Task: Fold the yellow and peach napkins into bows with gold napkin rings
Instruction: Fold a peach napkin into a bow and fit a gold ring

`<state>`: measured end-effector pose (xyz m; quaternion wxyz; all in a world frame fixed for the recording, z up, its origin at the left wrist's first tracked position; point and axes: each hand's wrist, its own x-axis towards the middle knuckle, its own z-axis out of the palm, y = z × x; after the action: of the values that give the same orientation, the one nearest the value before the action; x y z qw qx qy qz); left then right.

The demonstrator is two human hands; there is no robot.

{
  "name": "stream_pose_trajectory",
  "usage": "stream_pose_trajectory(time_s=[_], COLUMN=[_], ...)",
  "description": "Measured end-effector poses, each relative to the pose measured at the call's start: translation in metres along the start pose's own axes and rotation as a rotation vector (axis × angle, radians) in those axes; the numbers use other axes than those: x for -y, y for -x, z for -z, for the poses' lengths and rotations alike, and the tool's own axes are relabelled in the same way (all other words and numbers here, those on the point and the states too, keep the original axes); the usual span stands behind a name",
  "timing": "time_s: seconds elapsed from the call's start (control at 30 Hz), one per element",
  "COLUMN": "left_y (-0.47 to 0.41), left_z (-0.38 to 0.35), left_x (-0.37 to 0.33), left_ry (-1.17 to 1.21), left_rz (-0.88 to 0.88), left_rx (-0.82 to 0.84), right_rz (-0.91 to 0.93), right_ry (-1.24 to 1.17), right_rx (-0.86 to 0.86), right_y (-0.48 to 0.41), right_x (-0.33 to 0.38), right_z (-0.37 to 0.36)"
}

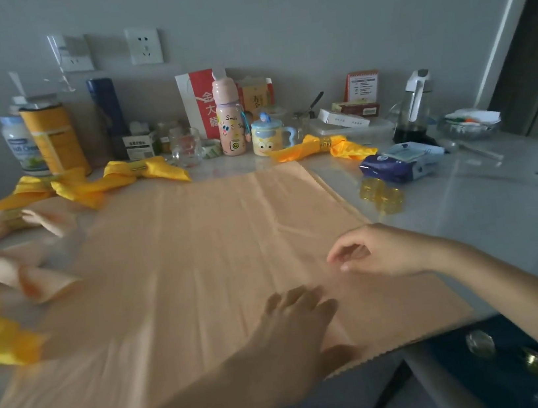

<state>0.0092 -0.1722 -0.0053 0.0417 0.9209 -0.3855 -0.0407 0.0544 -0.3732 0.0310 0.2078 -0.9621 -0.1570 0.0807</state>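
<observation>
Head view, and the peach napkin [200, 265] is laid out flat in one big sheet across the table [493, 234], its near right corner hanging just past the table's front edge. The left hand [295, 324] lies on it near that front edge, fingers fairly straight and pressing the cloth down. Its thumb sits by a small raised pucker at the hem, but motion blur stops me saying whether it has hooked under. The right hand [381, 250] hovers low over the right side of the sheet, fingers loosely curled, thumb and forefinger close together with no cloth between them that I can make out.

This looks like thin, soft, satiny fabric: light, floppy and likely to slide on the smooth tabletop. Faint crease lines run front to back, so it should hold a fold but will not stand up on its own. I would take it by pinching the zigzag-cut hem at the near corners, one hand to each, and carry the edge over while a flat palm keeps the rest from creeping.

Loose gold rings [381, 195] wait just off the napkin's right edge, beside a blue tissue pack [400, 163]. Finished yellow bows [145, 171] line the back and peach bows [29, 279] sit at the left. The left-hand ones are smeared and partly cut off by the frame, so no firm count. The napkin's near left corner also runs out of view.
</observation>
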Motion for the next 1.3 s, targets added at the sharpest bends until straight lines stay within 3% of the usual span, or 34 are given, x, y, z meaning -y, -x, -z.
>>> stream_pose_trajectory(time_s=[0.33, 0.5, 0.73, 0.87, 1.03, 1.13, 1.3], left_y=[-0.001, -0.007, -0.003, -0.005, -0.010, -0.008, 0.015], left_z=[0.008, 0.013, 0.024, 0.032, 0.035, 0.041, 0.063], left_x=[-0.029, -0.038, -0.031, -0.015, -0.005, 0.005, 0.017], left_ry=[-0.209, -0.343, -0.234, 0.052, 0.499, 0.750, 1.175], left_rz=[0.023, 0.016, 0.069, 0.154, 0.282, 0.349, 0.310], left_rx=[-0.090, -0.095, 0.013, 0.028, -0.083, -0.187, -0.221], right_rz=[-0.022, -0.031, -0.018, -0.013, -0.029, -0.026, 0.094], right_ry=[-0.013, -0.059, -0.080, -0.094, -0.215, -0.274, -0.084], right_rx=[0.145, 0.135, 0.271, 0.331, 0.352, 0.274, 0.009], right_y=[0.023, 0.029, 0.039, 0.040, 0.040, 0.031, -0.007], right_x=[0.020, 0.019, 0.011, 0.000, -0.010, -0.014, -0.019], right_z=[-0.007, -0.005, 0.013, 0.020, 0.034, 0.042, 0.030])
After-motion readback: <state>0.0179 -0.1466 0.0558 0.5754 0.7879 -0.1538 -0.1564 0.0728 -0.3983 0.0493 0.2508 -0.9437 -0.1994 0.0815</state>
